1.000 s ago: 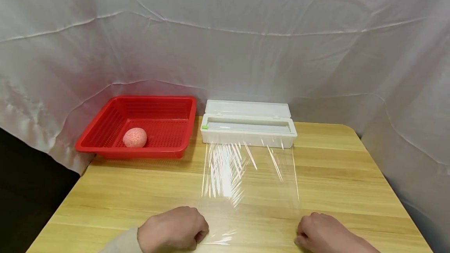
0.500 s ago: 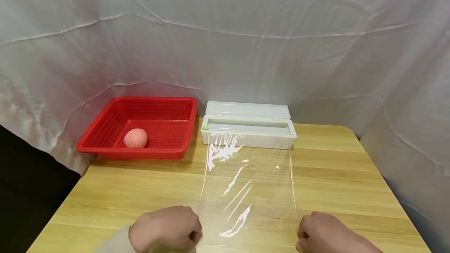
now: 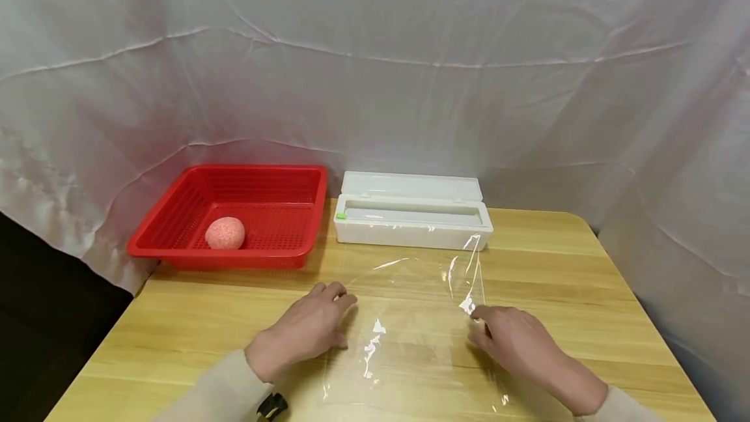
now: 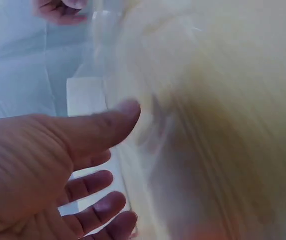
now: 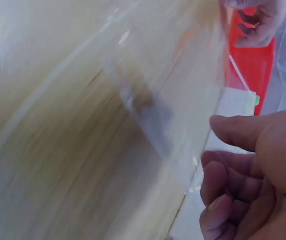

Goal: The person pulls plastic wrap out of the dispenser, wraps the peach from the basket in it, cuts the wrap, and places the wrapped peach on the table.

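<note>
A clear sheet of plastic wrap (image 3: 410, 337) stretches over the table from a white wrap dispenser box (image 3: 413, 234), whose lid (image 3: 410, 185) stands up. At the sheet's left edge is my left hand (image 3: 310, 321), fingers spread and thumb apart in the left wrist view. By the right edge is my right hand (image 3: 515, 344), its thumb away from loosely bent fingers (image 5: 215, 175) in the right wrist view. The wrap lies close to those fingers; whether it touches them I cannot tell. Neither hand shows a grip on it.
To the left of the box, a red plastic basket (image 3: 281, 256) holds a pink speckled ball (image 3: 225, 233). A green slider (image 3: 341, 216) sits at the box's left end. Pale curtains (image 3: 410, 103) hang behind the wooden table (image 3: 562, 279).
Both hands have let go of the wrap's near corners and moved forward along its sides toward the box. The sheet's near part now lies lower and looser, with new creases at right.
</note>
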The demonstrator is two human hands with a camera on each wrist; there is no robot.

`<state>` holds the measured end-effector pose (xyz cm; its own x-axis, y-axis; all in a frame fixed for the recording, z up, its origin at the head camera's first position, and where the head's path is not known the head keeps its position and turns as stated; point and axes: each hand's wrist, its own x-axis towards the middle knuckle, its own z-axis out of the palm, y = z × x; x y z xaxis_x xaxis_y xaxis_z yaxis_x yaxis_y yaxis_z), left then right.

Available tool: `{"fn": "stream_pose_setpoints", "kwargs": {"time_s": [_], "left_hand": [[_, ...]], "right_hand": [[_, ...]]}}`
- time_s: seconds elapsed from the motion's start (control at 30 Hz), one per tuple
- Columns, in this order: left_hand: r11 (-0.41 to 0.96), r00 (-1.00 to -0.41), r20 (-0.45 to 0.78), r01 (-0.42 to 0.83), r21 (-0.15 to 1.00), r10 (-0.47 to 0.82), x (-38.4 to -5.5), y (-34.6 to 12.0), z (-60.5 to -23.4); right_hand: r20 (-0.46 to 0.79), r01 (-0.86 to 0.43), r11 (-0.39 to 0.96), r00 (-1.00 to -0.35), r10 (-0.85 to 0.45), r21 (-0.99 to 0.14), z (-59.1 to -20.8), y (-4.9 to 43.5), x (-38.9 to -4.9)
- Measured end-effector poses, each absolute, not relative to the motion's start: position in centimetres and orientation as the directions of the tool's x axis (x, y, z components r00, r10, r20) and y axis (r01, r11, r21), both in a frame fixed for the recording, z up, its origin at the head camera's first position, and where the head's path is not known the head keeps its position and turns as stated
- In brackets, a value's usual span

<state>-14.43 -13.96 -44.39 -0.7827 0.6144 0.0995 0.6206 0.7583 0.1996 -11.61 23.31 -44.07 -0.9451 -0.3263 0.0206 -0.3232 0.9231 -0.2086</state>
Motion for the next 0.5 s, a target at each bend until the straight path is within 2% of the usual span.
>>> {"fn": "stream_pose_setpoints", "kwargs": {"time_s": [0.13, 0.37, 0.5], "left_hand": [[0.763, -0.782, 0.047, 0.617, 0.194, 0.621, -14.7, -14.2, -45.0], [0.762, -0.779, -0.023, 0.606, 0.226, 0.627, -15.1, -15.3, -45.5], [0.759, -0.778, -0.035, 0.602, 0.247, 0.628, -15.3, -15.4, -45.7]], "right_hand": [[0.03, -0.335, 0.926, -0.942, -0.335, -0.175, -44.6, 23.6, -12.1], [-0.107, -0.304, 0.937, -0.94, -0.325, -0.174, -45.5, 24.3, -12.8], [-0.121, -0.296, 0.94, -0.94, -0.318, -0.169, -45.7, 24.5, -12.9]]}}
